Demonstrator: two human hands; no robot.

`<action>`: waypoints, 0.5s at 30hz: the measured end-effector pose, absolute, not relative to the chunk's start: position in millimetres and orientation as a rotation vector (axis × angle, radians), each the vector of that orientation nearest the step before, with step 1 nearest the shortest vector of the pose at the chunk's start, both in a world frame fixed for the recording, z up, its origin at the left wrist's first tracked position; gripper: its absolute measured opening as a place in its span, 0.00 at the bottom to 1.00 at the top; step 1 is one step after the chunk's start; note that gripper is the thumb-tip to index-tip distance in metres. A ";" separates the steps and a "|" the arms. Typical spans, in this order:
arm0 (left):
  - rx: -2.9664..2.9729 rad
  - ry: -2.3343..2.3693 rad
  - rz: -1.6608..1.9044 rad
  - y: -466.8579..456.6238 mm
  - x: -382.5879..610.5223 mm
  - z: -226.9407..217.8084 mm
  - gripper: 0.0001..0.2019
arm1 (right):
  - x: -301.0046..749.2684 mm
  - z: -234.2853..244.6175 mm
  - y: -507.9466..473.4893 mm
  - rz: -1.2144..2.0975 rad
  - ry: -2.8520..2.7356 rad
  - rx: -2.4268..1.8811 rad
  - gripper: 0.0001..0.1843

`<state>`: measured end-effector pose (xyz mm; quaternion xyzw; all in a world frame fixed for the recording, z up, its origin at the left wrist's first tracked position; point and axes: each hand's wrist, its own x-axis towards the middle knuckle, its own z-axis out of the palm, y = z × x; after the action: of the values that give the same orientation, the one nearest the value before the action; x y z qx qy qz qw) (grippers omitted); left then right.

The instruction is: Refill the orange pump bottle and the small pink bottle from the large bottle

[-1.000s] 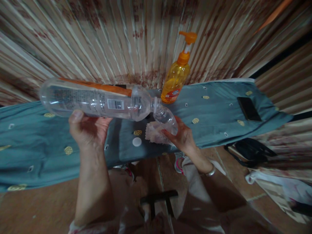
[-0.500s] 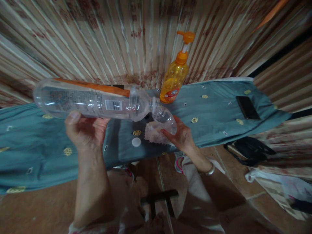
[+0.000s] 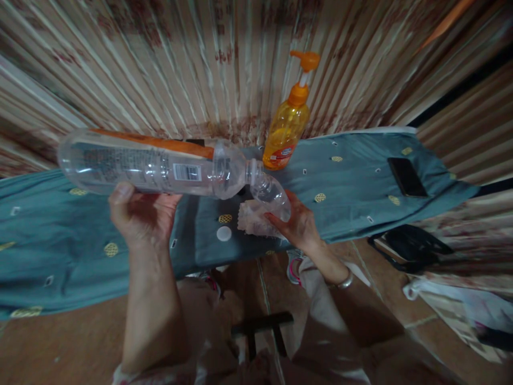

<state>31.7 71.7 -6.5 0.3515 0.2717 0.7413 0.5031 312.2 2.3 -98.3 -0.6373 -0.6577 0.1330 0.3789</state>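
Observation:
My left hand grips a large clear plastic bottle with an orange label, held almost level with its open neck pointing right and slightly down. The neck meets a small clear container that my right hand holds at an angle, fingers curled round it. Under the right hand lies a crumpled pale cloth. A white bottle cap rests on the blue-grey patterned fabric just left of the cloth.
An orange pump bottle stands at the back against the striped curtain. A black phone lies at the fabric's right end. A black bag and white items lie on the floor at right. A black stand foot shows below.
The big bottle's base drifted slightly left then back; otherwise both hands hold the same pose.

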 end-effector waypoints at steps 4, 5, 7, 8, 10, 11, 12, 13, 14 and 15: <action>0.844 0.644 1.794 71.3 32.8 -6.3 0.27 | 312.1 -97.2 2.3 0.342 -1.679 -1.646 0.37; 0.835 0.640 1.799 71.4 33.1 -6.4 0.26 | 312.3 -97.4 2.4 0.332 -1.686 -1.646 0.37; 0.822 0.641 1.807 71.6 33.6 -6.5 0.24 | 312.6 -98.5 2.8 0.301 -1.700 -1.635 0.38; 0.819 0.644 1.806 71.6 33.8 -6.5 0.24 | 312.8 -99.5 3.2 0.285 -1.706 -1.626 0.38; 0.815 0.645 1.801 71.4 34.0 -6.2 0.24 | 313.0 -101.5 3.9 0.257 -1.710 -1.609 0.39; 0.812 0.640 1.801 71.1 34.2 -5.9 0.25 | 313.0 -102.3 4.2 0.247 -1.708 -1.604 0.39; 0.812 0.632 1.800 70.9 34.3 -5.6 0.25 | 312.9 -103.0 4.3 0.244 -1.704 -1.603 0.39; 0.814 0.622 1.801 70.6 34.4 -5.2 0.25 | 312.7 -103.4 4.3 0.246 -1.699 -1.606 0.40; 0.817 0.612 1.801 70.4 34.5 -4.9 0.24 | 312.6 -103.6 4.2 0.251 -1.691 -1.612 0.39; 0.820 0.607 1.801 70.4 34.6 -4.7 0.24 | 312.4 -103.5 3.9 0.259 -1.687 -1.618 0.39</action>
<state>34.6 70.4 -4.7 0.3405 0.2521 0.7480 0.5108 312.4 3.9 -103.5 -0.6351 -0.6621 0.1016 0.3847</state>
